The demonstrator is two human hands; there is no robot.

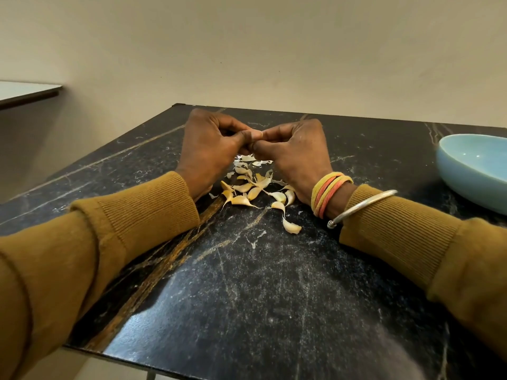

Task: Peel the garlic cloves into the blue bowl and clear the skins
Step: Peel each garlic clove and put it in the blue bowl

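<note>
My left hand (211,149) and my right hand (296,149) meet fingertip to fingertip above the black marble table (247,283), both pinching one small garlic clove (257,135) that is mostly hidden by the thumbs. Below the hands lies a pile of several unpeeled garlic cloves (255,192). White papery skins (248,160) lie scattered just beyond that pile. One clove (291,227) lies apart, nearer to me. The blue bowl (472,171) stands at the right edge of the table; the part of its inside that shows holds nothing.
The table's far edge meets a beige wall. A second surface (27,91) juts out at the far left. The near table edge drops off at the bottom left. Both forearms, in mustard sleeves, rest on the table top.
</note>
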